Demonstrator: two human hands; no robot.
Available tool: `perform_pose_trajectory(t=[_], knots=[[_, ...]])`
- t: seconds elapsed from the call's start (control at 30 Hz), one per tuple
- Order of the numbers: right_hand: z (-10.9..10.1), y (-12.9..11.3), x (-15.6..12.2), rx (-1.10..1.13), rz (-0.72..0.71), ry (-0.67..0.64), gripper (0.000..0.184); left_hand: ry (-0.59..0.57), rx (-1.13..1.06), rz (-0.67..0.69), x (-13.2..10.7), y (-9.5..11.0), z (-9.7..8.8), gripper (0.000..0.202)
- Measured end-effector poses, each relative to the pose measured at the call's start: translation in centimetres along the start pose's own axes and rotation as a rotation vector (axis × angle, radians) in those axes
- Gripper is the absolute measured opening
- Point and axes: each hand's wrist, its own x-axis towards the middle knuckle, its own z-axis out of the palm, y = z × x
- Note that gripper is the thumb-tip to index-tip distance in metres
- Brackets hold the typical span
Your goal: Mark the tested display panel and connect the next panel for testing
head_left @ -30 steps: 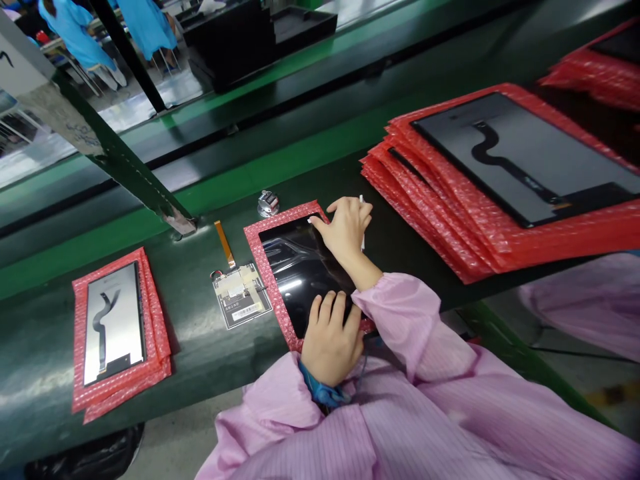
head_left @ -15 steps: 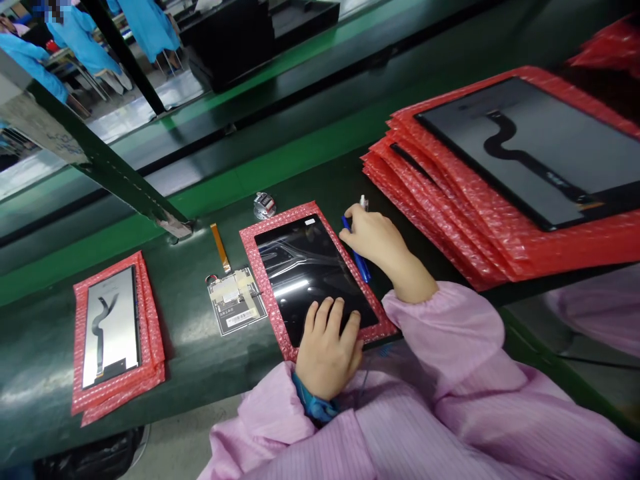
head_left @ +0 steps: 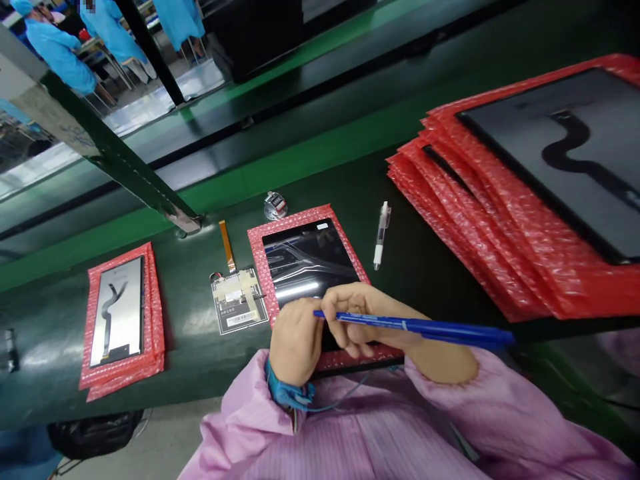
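A slim blue pen (head_left: pixel 400 323) slants across in front of me, gripped between the thumb and fingers of my right hand (head_left: pixel 357 317). My left hand (head_left: pixel 296 341), with a blue band at the wrist, is closed with its fingers curled at the pen's left end. Both hands hover over a black glossy screen panel (head_left: pixel 310 260) with a small white label. Beneath that panel lies a red bubble-wrap sleeve (head_left: pixel 257 250). A clear and white pen (head_left: pixel 382 237) rests on the dark green table just right of the sleeve.
To the left are a circuit board with an orange ribbon cable (head_left: pixel 237 300), a small round clear item (head_left: pixel 275 206) and a screen on red bubble wrap (head_left: pixel 120 313). Stacked red sleeves (head_left: pixel 480 233) bear another screen at right. A green post (head_left: pixel 125 173) rises behind; people in blue work beyond.
My right hand has lifted the blue pen from beside the panel and brought it inward. My left hand has left its flat rest on the panel and curled at the pen's end.
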Motion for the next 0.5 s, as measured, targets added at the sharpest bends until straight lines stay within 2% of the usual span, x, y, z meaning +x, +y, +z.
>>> perform_pose_trajectory(t=[0.13, 0.23, 0.3, 0.4, 0.5], knots=[[0.8, -0.5, 0.5, -0.243, -0.107, 0.228, 0.056, 0.031, -0.069, -0.201, 0.5, 0.2, -0.1, 0.014], [1.3, -1.0, 1.0, -0.367, -0.164, 0.353, 0.050, -0.052, -0.115, -0.142, 0.5, 0.3, -0.1, 0.009], [1.4, -0.9, 1.4, -0.413, -0.176, 0.425, 0.048, -0.113, -0.119, -0.151, 0.5, 0.2, 0.0, 0.007], [1.4, -0.5, 2.1, -0.494, -0.207, 0.459, 0.052, -0.117, -0.171, -0.319, 0.6, 0.1, 0.2, 0.026], [1.7, -0.4, 2.8, -0.579, -0.273, 0.492, 0.057, -0.144, -0.379, -0.503, 1.0, 0.2, 0.2, 0.049]])
